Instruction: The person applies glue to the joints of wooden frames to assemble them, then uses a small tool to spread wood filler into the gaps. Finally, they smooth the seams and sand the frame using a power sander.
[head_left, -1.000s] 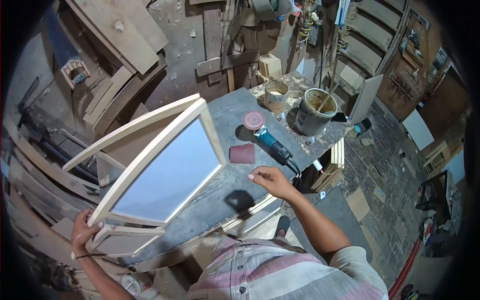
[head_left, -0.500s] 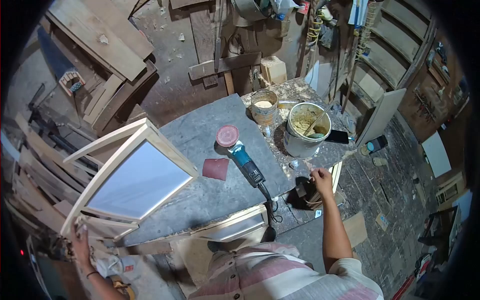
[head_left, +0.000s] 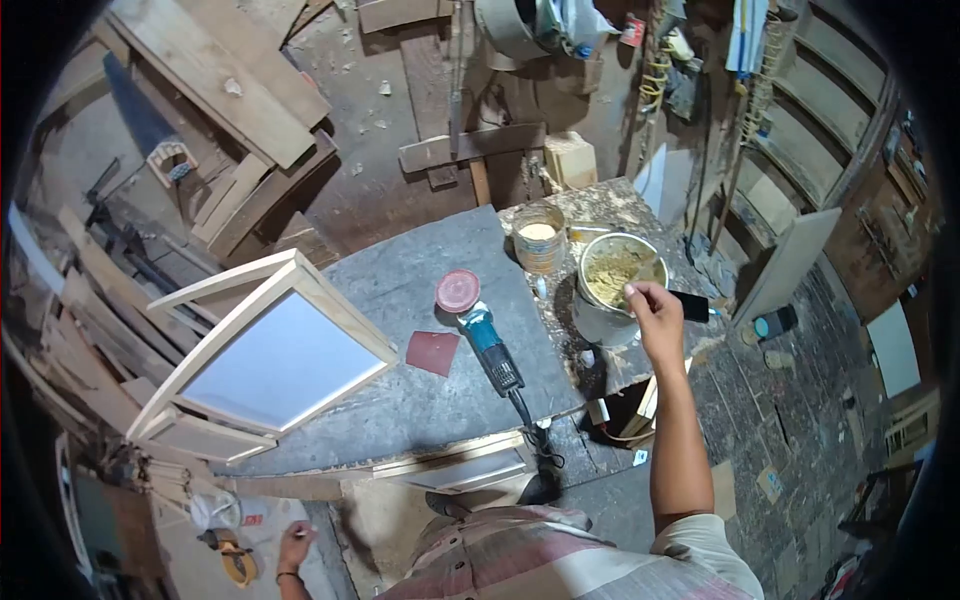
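Right hand (head_left: 657, 312) has moved to the bucket (head_left: 600, 322), left hand (head_left: 297, 545) off the panelled frame (head_left: 283, 362) (can't tell either's grip)

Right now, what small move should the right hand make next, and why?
Probably close the right hand on the tool in the bucket and lift it slightly. The fingertips are over the bucket's near rim, close to the tool, which leans in yellowish paste. Whether they already grip it, I can't tell.
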